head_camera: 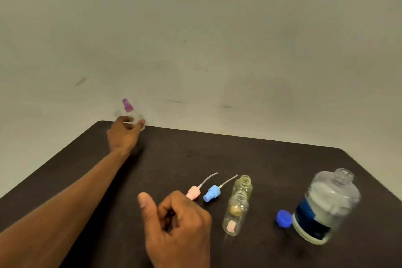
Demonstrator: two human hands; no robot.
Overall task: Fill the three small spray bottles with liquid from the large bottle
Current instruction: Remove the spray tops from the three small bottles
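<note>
**Left hand grips the purple-topped spray bottle at the table's far edge**

The left hand (124, 135) is stretched well forward, arm nearly straight, reaching to the far left corner of the dark table (261, 159). Its fingers and thumb are clamped around the clear body of a small spray bottle with a purple top (130, 113). The bottle rises out of the top of the grasp, so only its shoulder and pump head show above the fingers. Its long axis is close to upright, leaning slightly left, with the purple top pointing up. The bottle is blurred, and I cannot tell whether its base touches the table.

The right hand (180, 224) hovers low and near the camera, fingers curled loosely into the palm and the thumb sticking up. It holds nothing.

Just beyond the right hand lie two pump heads on their sides: a pink pump head (193, 193) and a blue pump head (212, 193), each with its thin dip tube pointing away and to the right. Beside them stand two uncapped small bottles (236, 213), one just behind the other, mouths up. Farther right stands the large bottle (326, 206), open, tilted slightly right, partly filled with clear liquid. Its blue cap (283, 218) rests on the table against its left side.
</note>
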